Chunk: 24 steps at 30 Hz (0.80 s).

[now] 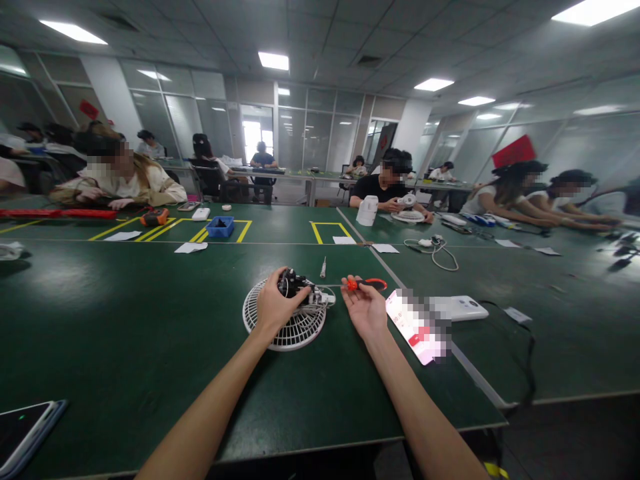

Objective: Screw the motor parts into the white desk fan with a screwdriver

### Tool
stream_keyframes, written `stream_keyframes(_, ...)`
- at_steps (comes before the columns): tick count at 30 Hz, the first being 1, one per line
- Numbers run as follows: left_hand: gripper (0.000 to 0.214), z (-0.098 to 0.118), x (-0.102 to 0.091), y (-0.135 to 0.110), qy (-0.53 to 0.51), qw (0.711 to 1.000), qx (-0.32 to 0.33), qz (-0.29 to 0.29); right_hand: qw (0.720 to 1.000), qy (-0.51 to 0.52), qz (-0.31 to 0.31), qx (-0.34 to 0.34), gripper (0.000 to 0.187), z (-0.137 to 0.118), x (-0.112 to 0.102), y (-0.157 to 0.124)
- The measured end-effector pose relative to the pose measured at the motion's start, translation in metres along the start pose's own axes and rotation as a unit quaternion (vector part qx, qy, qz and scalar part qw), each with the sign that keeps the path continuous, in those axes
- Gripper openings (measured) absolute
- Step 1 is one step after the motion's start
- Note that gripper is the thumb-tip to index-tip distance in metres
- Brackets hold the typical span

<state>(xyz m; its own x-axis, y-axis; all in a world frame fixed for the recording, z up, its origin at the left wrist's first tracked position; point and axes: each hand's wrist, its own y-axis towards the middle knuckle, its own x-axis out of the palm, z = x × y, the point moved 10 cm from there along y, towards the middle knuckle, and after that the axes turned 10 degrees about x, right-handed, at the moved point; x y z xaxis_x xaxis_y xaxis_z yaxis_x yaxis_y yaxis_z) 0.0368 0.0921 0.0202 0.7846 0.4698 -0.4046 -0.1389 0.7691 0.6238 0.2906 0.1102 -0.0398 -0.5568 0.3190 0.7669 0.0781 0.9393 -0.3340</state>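
A white fan grille lies on the green table, with a black motor assembly and white wires on top of it. My left hand is wrapped round the motor, thumb on its right side. My right hand is turned palm up and holds a screwdriver by its red and black handle. The thin shaft points left toward the motor; whether its tip touches a screw I cannot tell. Just beyond lies a second small screwdriver with a clear handle.
Right of my right hand lie a lit phone and a white device with a black cable. Farther off are a blue bin, paper slips, a white cable and a white housing. Another phone sits at the near left. Co-workers sit across the table.
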Motion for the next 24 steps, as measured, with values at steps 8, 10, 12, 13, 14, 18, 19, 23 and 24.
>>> stream_keyframes(8,0.068,0.000,0.000,0.000,-0.001,1.000,-0.002,-0.001,1.000,-0.018,0.016,0.010,0.014,0.003,-0.007,0.006)
stream_keyframes(10,0.068,0.000,0.000,0.000,-0.001,1.000,-0.003,-0.001,1.000,-0.014,0.011,-0.001,0.016,0.001,-0.007,0.007)
stream_keyframes(12,0.067,0.000,0.000,0.000,0.000,1.000,-0.004,-0.001,1.000,-0.006,0.006,-0.015,0.016,-0.002,-0.006,0.007)
stream_keyframes(13,0.066,0.000,0.000,0.000,0.001,1.000,-0.004,-0.001,1.000,-0.003,0.004,-0.019,0.016,-0.003,-0.006,0.007)
stream_keyframes(14,0.066,0.001,0.001,0.000,0.002,1.000,-0.002,-0.001,1.000,-0.003,0.001,-0.019,0.016,-0.004,-0.005,0.007)
stream_keyframes(18,0.065,0.001,0.000,0.000,0.001,1.000,0.002,0.000,1.000,-0.019,-0.007,-0.020,0.016,-0.004,-0.005,0.008)
stream_keyframes(19,0.065,0.002,0.000,0.000,0.000,1.000,0.002,0.000,1.000,-0.025,-0.001,-0.019,0.016,-0.004,-0.007,0.009)
stream_keyframes(23,0.067,0.001,0.000,0.000,0.002,1.000,-0.003,-0.001,0.999,-0.041,0.016,0.003,0.019,-0.001,-0.013,0.011)
stream_keyframes(24,0.068,0.000,0.000,0.000,0.002,1.000,-0.005,-0.003,0.999,-0.039,0.013,0.005,0.019,-0.001,-0.013,0.011)
